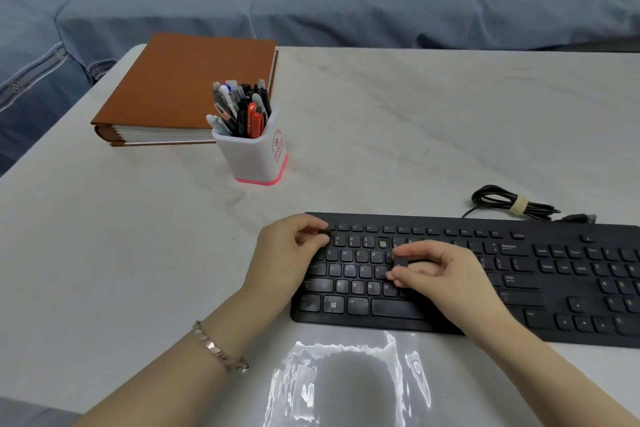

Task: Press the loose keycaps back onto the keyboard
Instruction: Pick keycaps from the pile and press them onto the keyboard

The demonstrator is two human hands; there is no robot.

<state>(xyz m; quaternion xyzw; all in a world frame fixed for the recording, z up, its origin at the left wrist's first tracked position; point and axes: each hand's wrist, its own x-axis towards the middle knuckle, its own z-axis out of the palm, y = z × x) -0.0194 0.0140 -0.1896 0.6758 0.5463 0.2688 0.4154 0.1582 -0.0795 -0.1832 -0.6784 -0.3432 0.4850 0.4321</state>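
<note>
A blue sofa (311,3) fills the far side, beyond the pale tabletop (398,121). The black keyboard (519,291) lies near and right, running off the right side of view. A brown binder (180,87) sits far left, with a pen cup (256,156) just beside it. A bundled cable (512,204) lies just beyond the keyboard.

The left hand (287,253) is at the keyboard's far-left corner, its grip curled onto a second cap (325,232). Whether that one is seated yet cannot be told. The right hand (446,270) is over the letter rows, its grip pinching a cap (401,262) between thumb and fingertips. A bare socket (382,243) shows in the number row, between the hands.

The step in hand looks like seating caps. The right hand's cap seems meant for the socket, so the next move calls for a short carry far and left. The cap must then sit square over the socket and be pressed straight down.

Neighbouring keys hem the socket closely, so a tilted cap could catch. Left of the keyboard the tabletop is open, and the pen cup stands well apart.
</note>
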